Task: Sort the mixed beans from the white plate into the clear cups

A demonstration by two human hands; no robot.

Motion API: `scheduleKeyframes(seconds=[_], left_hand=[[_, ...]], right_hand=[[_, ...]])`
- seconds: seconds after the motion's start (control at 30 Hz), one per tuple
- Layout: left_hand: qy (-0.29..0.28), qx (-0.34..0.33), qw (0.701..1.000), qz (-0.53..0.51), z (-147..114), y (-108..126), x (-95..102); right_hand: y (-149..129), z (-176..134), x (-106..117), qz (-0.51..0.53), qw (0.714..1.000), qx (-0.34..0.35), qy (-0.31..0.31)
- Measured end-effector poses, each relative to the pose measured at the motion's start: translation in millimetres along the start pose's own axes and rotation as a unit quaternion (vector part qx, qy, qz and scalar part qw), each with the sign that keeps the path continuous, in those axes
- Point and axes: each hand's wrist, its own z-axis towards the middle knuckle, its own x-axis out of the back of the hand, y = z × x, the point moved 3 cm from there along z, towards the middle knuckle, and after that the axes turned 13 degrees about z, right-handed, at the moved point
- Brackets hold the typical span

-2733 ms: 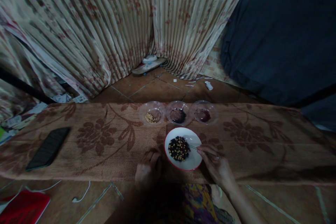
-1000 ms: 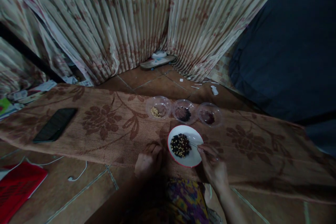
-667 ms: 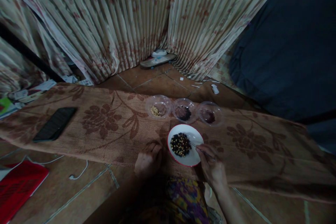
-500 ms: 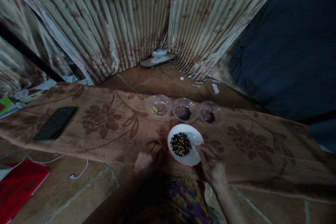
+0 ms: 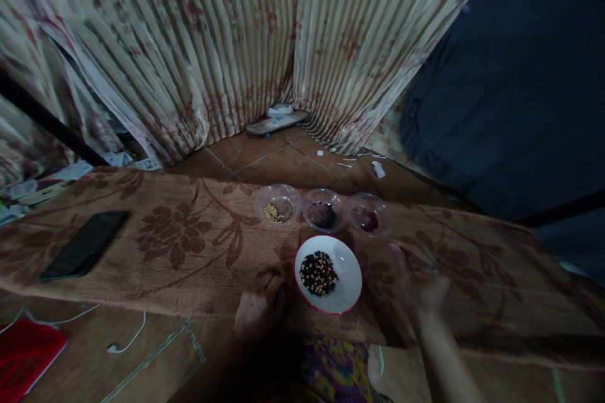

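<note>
My left hand (image 5: 259,303) rests on the cloth left of the bowl, fingers curled in, with nothing showing in it. A white bowl (image 5: 347,271) with a red rim holds a heap of mixed dark and pale yellow beans (image 5: 319,274), mostly on its left side. My right hand (image 5: 420,283) is to the right of the bowl, apart from it and smeared by motion. A small metallic glint at its fingers fits a thin metal tool like tweezers, mostly hidden by blur. Behind the bowl stand three clear cups: yellow beans (image 5: 273,213), black beans (image 5: 325,217), dark red beans (image 5: 369,221).
A patterned brown cloth (image 5: 189,277) covers the long narrow table. A dark phone (image 5: 85,245) lies at its left. Beyond the table are a skateboard (image 5: 278,123), white scraps (image 5: 378,169) and striped curtains (image 5: 227,44). A white cable (image 5: 130,340) and red bag (image 5: 28,349) lie on the floor.
My right hand has left the bowl with the thin metal tool and moved right. The left hand stays on the cloth. The view has tilted slightly, shifting the scene down and left.
</note>
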Motion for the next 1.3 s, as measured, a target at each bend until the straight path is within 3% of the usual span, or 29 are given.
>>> scheduleKeyframes(seconds=[0.1, 0.2, 0.33, 0.5, 0.77, 0.93, 1.3], left_hand=[[0.009, 0.001, 1.000, 0.004, -0.4, -1.1, -1.1], [0.009, 0.002, 1.000, -0.002, -0.2, -0.8, -1.4], [0.009, 0.006, 1.000, -0.005, 0.6, 0.0, -0.7], [-0.007, 0.001, 1.000, -0.011, 1.2, -0.2, 0.8], [-0.009, 0.009, 1.000, -0.006, 1.7, 1.6, 1.5], [-0.017, 0.012, 1.000, 0.007, 2.5, 2.8, 2.5], [-0.009, 0.011, 1.000, -0.005, 4.9, 5.3, 8.9]], right_hand=[[13.0, 26.4, -3.1, 0.010, 0.999, -0.030, 0.019], [20.6, 30.1, -8.3, 0.013, 0.999, -0.035, 0.021], [18.7, 3.9, -12.6, 0.038, 0.998, -0.054, 0.022], [14.2, -41.9, -14.4, 0.106, 0.981, -0.156, 0.029], [8.2, -82.4, -14.1, 0.109, 0.960, -0.245, -0.078], [6.7, -80.9, -15.6, 0.095, 0.965, -0.228, -0.090], [-8.0, -63.4, -33.7, 0.059, 0.981, -0.112, -0.148]])
